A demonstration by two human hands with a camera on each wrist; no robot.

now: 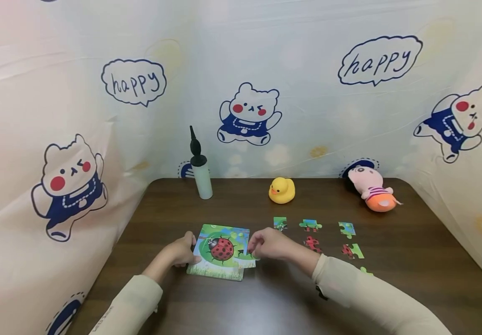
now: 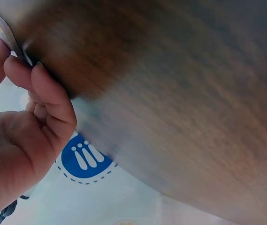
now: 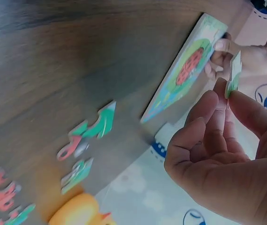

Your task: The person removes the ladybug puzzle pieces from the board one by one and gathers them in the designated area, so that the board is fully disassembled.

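Note:
My left hand grips the left edge of a square puzzle board printed with a red ladybug on a green leaf. In the left wrist view the thumb is on one face and curled fingers are at the other. Between thumb and fingertips my right hand pinches a puzzle piece, green and white, seen nearly edge-on in the right wrist view. From the head view this piece overlaps the board's lower right corner; in the right wrist view it stands apart from the board's picture.
Several loose puzzle pieces lie in spaced rows right of the board, partly behind my right forearm. Along the table's back stand a hand pump, a yellow rubber duck and a pink plush toy. A printed curtain surrounds the dark table.

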